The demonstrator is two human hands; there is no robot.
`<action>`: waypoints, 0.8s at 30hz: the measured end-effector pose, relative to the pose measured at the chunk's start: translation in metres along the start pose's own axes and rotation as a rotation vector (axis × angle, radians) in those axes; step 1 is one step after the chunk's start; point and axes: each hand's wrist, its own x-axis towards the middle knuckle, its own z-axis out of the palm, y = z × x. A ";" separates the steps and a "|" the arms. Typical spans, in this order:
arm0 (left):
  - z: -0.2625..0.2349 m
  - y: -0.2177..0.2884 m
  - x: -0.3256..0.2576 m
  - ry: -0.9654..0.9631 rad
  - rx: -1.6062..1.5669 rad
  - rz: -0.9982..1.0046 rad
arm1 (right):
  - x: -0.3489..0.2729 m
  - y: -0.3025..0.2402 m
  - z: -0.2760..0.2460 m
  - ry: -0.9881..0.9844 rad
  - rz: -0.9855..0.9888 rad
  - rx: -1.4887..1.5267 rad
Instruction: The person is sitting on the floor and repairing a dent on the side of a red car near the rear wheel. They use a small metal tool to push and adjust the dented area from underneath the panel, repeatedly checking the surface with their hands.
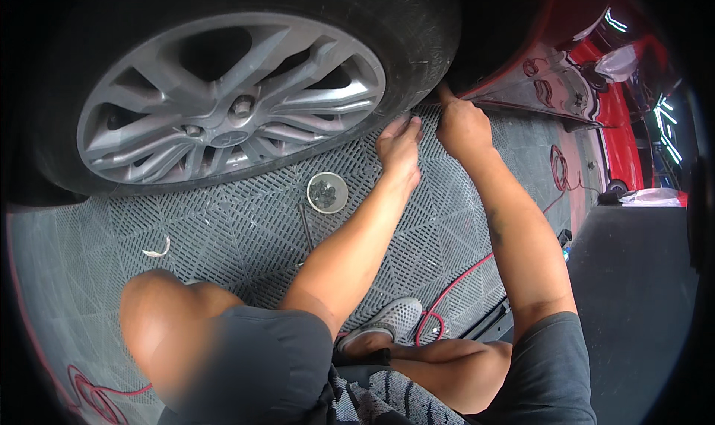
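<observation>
Low beside the black tyre (424, 60) of a car wheel, my left hand (400, 148) has its fingers curled and drawn together near the tyre's lower edge. What lies in them, if anything, is too small to make out. My right hand (465, 129) is closed under the edge of the red car body (514, 60), just behind the tyre. One of its fingers points up into the dark gap, and whatever it grips is hidden there. The silver multi-spoke rim (257, 97) fills the upper left.
A round pale tub (328, 193) of small dark pieces stands on the grey grated floor (253, 239), with a thin dark rod (305, 227) beside it. A curved white scrap (158, 248) lies left. A red hose (465, 271) runs near my shoe (398, 318); a dark panel (633, 276) stands right.
</observation>
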 end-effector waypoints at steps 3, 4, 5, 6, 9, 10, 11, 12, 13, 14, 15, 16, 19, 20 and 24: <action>0.008 -0.013 0.001 -0.068 -0.019 -0.005 | -0.002 -0.001 0.002 0.017 0.029 0.011; 0.011 -0.018 0.000 -0.066 -0.052 0.010 | -0.003 -0.002 0.004 0.019 0.041 0.014; 0.012 -0.021 0.003 -0.077 -0.089 0.040 | 0.000 -0.004 0.008 0.024 0.031 0.015; 0.012 -0.021 0.008 -0.091 -0.125 0.069 | 0.004 -0.007 0.011 0.030 0.023 0.014; 0.017 -0.026 0.016 -0.034 -0.278 0.106 | 0.006 -0.007 0.014 0.058 -0.018 0.022; 0.016 -0.025 0.018 -0.044 -0.316 0.089 | 0.006 -0.005 0.012 0.069 -0.035 0.026; 0.016 -0.024 0.019 -0.054 -0.354 0.073 | 0.003 -0.003 0.010 0.066 -0.028 0.025; 0.027 -0.028 0.015 -0.031 -0.340 0.083 | 0.002 -0.003 0.006 0.063 -0.036 0.030; 0.031 -0.030 0.012 0.000 -0.360 0.082 | -0.001 -0.002 0.003 0.061 -0.032 0.030; 0.033 -0.029 0.012 -0.028 -0.381 0.104 | 0.000 -0.003 0.003 0.058 -0.026 0.031; 0.036 -0.029 0.013 -0.061 -0.403 0.121 | 0.000 -0.002 0.003 0.053 -0.025 0.025; 0.037 -0.030 0.013 -0.078 -0.419 0.117 | 0.001 -0.001 0.003 0.048 -0.022 0.020; 0.038 -0.029 0.017 -0.047 -0.358 0.094 | 0.001 -0.002 0.003 0.048 -0.026 0.030; 0.039 -0.029 0.018 -0.054 -0.357 0.100 | 0.000 -0.001 0.004 0.052 -0.037 0.039; 0.038 -0.032 0.026 -0.099 -0.364 0.100 | -0.001 -0.005 0.000 0.035 -0.026 0.046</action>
